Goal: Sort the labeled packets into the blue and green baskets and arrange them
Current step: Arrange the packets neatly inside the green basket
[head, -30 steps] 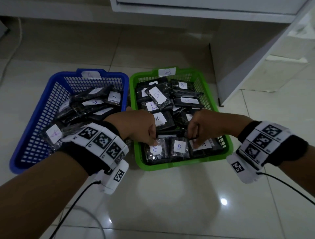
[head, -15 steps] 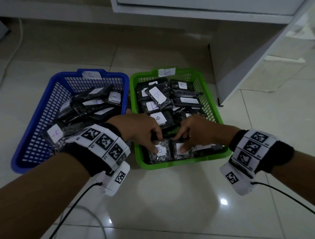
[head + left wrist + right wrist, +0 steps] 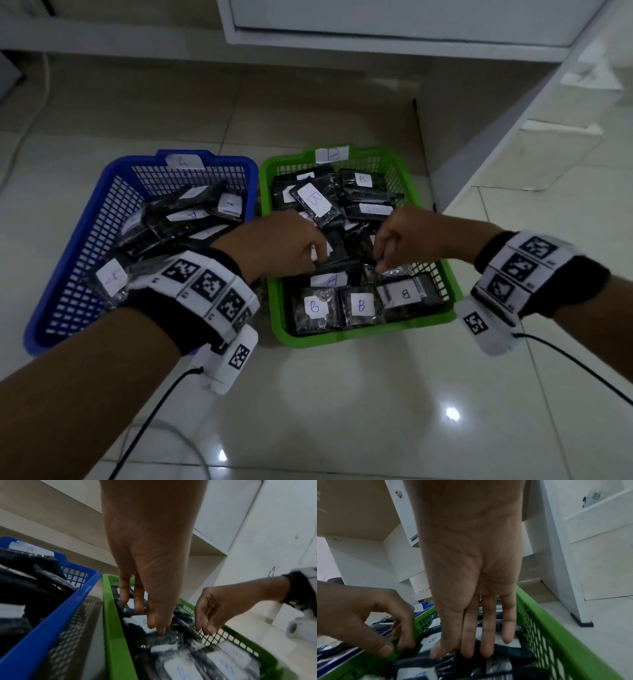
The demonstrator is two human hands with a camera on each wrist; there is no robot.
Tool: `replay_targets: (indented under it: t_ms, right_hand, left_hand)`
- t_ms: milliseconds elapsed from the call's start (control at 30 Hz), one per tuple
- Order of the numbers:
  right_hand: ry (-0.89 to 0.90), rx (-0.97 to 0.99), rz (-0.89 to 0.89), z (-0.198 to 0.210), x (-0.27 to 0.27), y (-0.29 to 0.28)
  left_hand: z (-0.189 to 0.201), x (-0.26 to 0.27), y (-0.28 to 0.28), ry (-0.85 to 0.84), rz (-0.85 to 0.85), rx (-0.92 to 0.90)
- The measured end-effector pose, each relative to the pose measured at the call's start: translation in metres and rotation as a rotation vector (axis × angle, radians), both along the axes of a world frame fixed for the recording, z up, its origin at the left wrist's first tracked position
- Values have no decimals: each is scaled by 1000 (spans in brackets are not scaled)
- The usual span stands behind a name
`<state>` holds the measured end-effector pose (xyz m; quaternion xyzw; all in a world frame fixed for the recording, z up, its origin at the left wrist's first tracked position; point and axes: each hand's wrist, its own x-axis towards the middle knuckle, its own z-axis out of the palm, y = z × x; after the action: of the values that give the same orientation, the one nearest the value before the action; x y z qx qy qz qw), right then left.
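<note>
On the floor stand a blue basket (image 3: 82,240) tagged A on the left and a green basket (image 3: 342,334) tagged B on the right. Black packets with white A labels (image 3: 191,216) are piled in the blue one. In the green one, three B packets (image 3: 361,305) lie in a row along the near wall, and more are heaped behind. Both hands reach into the middle of the green basket. My left hand (image 3: 313,265) (image 3: 159,630) pinches the edge of a black packet (image 3: 330,279) behind that row. My right hand (image 3: 378,270) (image 3: 450,654) pinches a black packet edge just beside it; it looks like the same packet.
A white cabinet (image 3: 513,137) stands close behind and to the right of the green basket. Thin cables (image 3: 154,411) trail from both wrist bands over the glossy tiles. One A packet (image 3: 113,277) lies at the blue basket's near end, by my left wrist.
Both hands have left the front row of B packets and moved back to the basket's middle. They now pinch a packet there, and the front row is uncovered.
</note>
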<state>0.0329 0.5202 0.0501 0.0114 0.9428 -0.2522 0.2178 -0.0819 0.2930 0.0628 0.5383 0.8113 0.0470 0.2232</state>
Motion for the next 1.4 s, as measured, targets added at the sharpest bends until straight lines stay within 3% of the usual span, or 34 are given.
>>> replay_targets:
  t_ms: [300, 433, 567, 800, 1033, 1200, 1400]
  right_hand:
    - [26, 8, 121, -20, 6, -4]
    - [120, 47, 61, -18, -3, -5]
    - [279, 15, 62, -9, -13, -16]
    - [293, 105, 225, -3, -49, -30]
    - [295, 52, 101, -15, -56, -24]
    - [284, 324, 401, -29, -47, -47]
    - [303, 593, 543, -38, -55, -59]
  left_hand:
    - [-34, 18, 9, 132, 27, -10]
    - [-38, 13, 7, 29, 94, -32]
    - [-29, -1, 6, -102, 94, -75]
    - [-14, -1, 3, -55, 0, -83]
    - [37, -56, -27, -249, 278, 80]
    - [44, -70, -46, -313, 426, 158]
    - [48, -70, -51, -375, 492, 152]
